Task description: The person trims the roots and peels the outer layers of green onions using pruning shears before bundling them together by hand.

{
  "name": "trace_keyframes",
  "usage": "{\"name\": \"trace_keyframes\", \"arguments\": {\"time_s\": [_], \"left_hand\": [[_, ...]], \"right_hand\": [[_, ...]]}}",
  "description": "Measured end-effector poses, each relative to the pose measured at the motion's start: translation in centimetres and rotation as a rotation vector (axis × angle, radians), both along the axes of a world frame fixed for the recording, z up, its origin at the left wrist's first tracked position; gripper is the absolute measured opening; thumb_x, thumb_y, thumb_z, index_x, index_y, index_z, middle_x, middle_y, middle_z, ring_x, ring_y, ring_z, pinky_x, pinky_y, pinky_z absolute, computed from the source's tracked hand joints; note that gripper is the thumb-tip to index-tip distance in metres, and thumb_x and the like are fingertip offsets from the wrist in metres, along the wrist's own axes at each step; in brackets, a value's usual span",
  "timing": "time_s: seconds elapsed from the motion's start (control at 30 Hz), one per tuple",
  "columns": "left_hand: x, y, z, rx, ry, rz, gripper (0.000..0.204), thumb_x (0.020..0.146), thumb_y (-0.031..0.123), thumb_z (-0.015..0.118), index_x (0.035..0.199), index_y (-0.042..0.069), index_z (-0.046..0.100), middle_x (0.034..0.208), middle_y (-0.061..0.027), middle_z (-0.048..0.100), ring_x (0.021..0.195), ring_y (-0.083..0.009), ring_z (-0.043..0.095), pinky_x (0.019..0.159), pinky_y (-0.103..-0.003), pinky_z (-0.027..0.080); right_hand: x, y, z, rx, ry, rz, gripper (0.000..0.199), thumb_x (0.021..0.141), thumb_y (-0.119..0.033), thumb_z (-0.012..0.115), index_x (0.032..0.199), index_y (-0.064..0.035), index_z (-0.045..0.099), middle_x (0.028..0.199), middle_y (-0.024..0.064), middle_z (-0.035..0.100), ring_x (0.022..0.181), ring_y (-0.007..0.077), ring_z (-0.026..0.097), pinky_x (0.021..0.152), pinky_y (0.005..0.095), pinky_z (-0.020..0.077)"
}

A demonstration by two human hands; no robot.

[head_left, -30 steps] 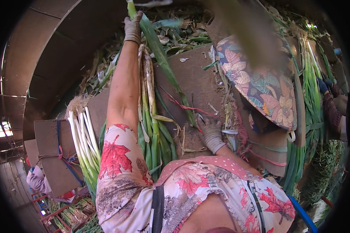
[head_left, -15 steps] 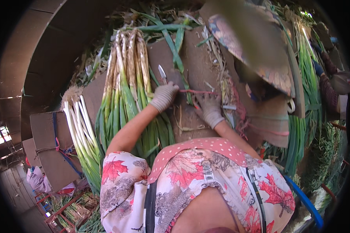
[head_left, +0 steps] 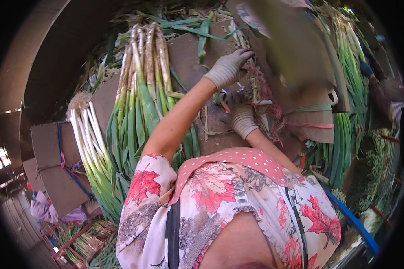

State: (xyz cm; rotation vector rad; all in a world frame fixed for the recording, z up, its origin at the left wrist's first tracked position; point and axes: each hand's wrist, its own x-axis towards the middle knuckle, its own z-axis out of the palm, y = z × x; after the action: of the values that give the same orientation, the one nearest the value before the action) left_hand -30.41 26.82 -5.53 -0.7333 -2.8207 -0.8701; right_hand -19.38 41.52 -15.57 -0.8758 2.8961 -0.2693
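My left hand [head_left: 231,68], in a pale knitted glove with dark fingertips, reaches across to the top of a hank of pink strings [head_left: 265,87]. Its fingers are curled together, and what they hold is hidden. Just below it my right hand [head_left: 240,110], gloved too, is bent closed over the brown board [head_left: 217,121]. A small red-orange tip [head_left: 226,108] shows beside its fingers; I cannot make out the thing. Left of my forearm lies a large bunch of long green onions [head_left: 141,89], soil-stained roots at the far end, green leaves toward me.
A cleaner bunch of white-stemmed onions [head_left: 87,134] lies at the left. Loose leaves [head_left: 204,38] cover the far edge. Brown padded boards [head_left: 309,105] stand at the right. Beyond them another person's arm [head_left: 379,87] is beside more onions [head_left: 348,58]. A blue tube [head_left: 352,222] runs at the lower right.
My left hand has moved right and away from the onions, to the pink strings. The knife blade beside it no longer shows there. The pink string is no longer stretched between my hands.
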Motion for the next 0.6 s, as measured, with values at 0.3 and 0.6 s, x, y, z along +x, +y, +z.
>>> {"name": "trace_keyframes", "arguments": {"time_s": [0.3, 0.6], "left_hand": [[15.6, -10.0, -4.5, 0.038, -0.311, 0.256, 0.036, 0.08, 0.013, 0.069, 0.114, 0.006, 0.063, 0.117, -0.0159, 0.062, 0.114, -0.0328, 0.056, 0.1, -0.042, 0.044], [17.2, -23.0, -2.9, -0.322, -0.027, 1.025, 0.03, 0.086, 0.025, 0.059, 0.109, 0.008, 0.063, 0.104, -0.0198, 0.066, 0.098, -0.036, 0.062, 0.089, -0.046, 0.05]], "right_hand": [[-2.5, 0.9, 0.4, -0.339, -0.036, -0.181, 0.053, 0.071, -0.028, 0.076, 0.115, -0.008, 0.056, 0.108, 0.0237, 0.06, 0.089, 0.0397, 0.063, 0.077, 0.0475, 0.0514], [0.8, -6.1, 4.8, -0.593, -0.459, 0.152, 0.049, 0.078, -0.015, 0.069, 0.123, -0.008, 0.053, 0.11, 0.0206, 0.063, 0.102, 0.0349, 0.065, 0.086, 0.042, 0.0514]]}}
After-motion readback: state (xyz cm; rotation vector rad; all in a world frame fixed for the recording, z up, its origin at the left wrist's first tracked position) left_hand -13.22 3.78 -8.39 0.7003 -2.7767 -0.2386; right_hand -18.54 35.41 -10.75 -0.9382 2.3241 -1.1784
